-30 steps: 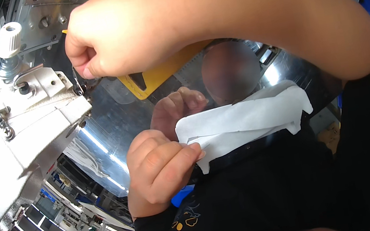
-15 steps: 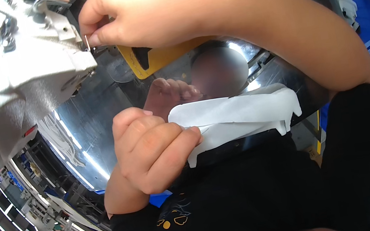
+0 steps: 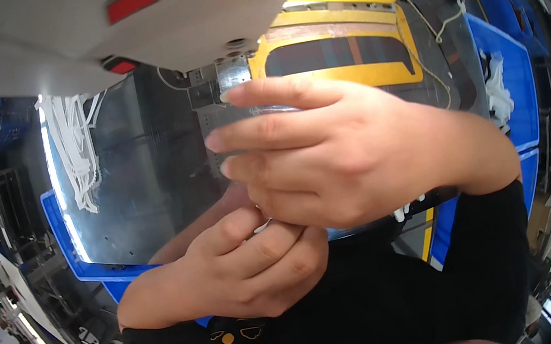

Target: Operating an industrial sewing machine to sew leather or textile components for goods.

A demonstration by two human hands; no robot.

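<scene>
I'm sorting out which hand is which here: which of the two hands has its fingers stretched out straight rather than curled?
The right hand, the upper one, with fingers reaching left. The left hand below it is curled into a loose fist.

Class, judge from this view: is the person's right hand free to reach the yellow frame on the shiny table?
Probably yes. The right hand hovers with fingers extended and seemingly empty, just in front of the yellow frame; nothing visible lies between them. The left hand sits lower, curled.

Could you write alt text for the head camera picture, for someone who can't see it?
Two bare hands meet close to the camera, the right hand over the curled left hand, above a shiny metal table with a yellow frame.
</scene>
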